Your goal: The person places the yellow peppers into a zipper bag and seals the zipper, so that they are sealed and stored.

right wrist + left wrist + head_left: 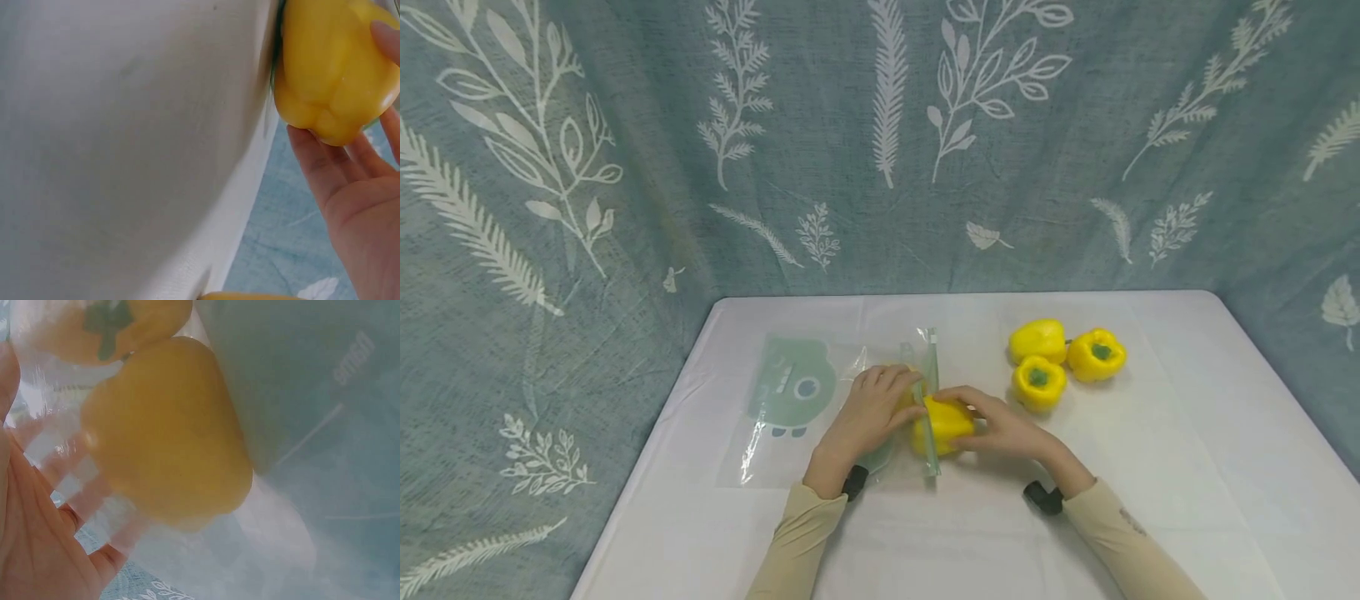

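A clear zip bag (pixel 797 379) with a green cartoon print lies flat on the table, its green-edged mouth raised at the right. My left hand (pixel 865 408) holds the bag near this mouth, and its fingers show through the plastic in the left wrist view. Inside the bag is a yellow bell pepper (pixel 169 431); beside it a second one with a green stem (pixel 109 328) shows through the film. At the mouth, my right hand (pixel 1003 427) grips a yellow bell pepper (pixel 337 62), partly behind the bag's edge, thumb on one side and fingers on the other.
Three more yellow bell peppers (pixel 1038 383) sit close together at the right, towards the back of the white-covered table (pixel 1150 467). A leaf-patterned blue-green curtain (pixel 850 167) hangs behind and along the sides.
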`<state>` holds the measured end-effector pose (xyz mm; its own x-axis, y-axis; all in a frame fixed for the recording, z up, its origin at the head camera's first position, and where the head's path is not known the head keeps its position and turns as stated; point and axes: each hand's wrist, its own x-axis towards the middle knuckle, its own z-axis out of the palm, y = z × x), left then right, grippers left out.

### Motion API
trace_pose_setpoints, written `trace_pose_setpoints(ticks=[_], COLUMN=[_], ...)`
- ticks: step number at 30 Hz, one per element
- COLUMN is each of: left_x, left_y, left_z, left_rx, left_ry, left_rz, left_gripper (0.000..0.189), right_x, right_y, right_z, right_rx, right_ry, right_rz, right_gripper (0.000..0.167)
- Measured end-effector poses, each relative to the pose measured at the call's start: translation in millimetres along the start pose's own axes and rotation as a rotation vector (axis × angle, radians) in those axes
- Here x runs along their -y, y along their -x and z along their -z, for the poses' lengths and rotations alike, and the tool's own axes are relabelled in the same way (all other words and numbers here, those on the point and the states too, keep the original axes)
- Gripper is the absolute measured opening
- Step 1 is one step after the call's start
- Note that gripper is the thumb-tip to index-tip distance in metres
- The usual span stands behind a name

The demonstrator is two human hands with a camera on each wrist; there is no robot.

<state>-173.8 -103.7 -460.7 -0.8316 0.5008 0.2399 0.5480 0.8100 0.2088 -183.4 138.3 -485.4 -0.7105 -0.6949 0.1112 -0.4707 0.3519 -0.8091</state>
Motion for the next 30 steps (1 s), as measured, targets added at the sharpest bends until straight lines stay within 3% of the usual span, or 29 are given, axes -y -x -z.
trace_pose_setpoints(ticks=[10,15,18,30], left_x=[-0.3,0.1,0.1,0.2], left_y=[0.6,0.1,0.4,1.5], left_z=[0.3,0.2,0.6,2.1], left_rx=[-0.03,-0.04,-0.046,-0.041], left_ry=[-0.02,-0.037,-0.029,-0.03], left_rz=[-0.025,-0.032,-0.035,-0.03], left_gripper=[0.051,0.051,0.052,0.051], right_x=[4.6,6.4,7.6,9.3], right_y=[-5.1,-6.1,-5.8,-2.9], right_z=[-6.1,-7.9,-9.7,-12.5], right_rx=[-0.063,-0.15,-0.172,-0.125], right_ry=[0.017,0.161,0.19,0.107], right_rz=[-0.009,-0.06,-0.089,-0.047], right_gripper=[0.064,0.062,0.061,0.06])
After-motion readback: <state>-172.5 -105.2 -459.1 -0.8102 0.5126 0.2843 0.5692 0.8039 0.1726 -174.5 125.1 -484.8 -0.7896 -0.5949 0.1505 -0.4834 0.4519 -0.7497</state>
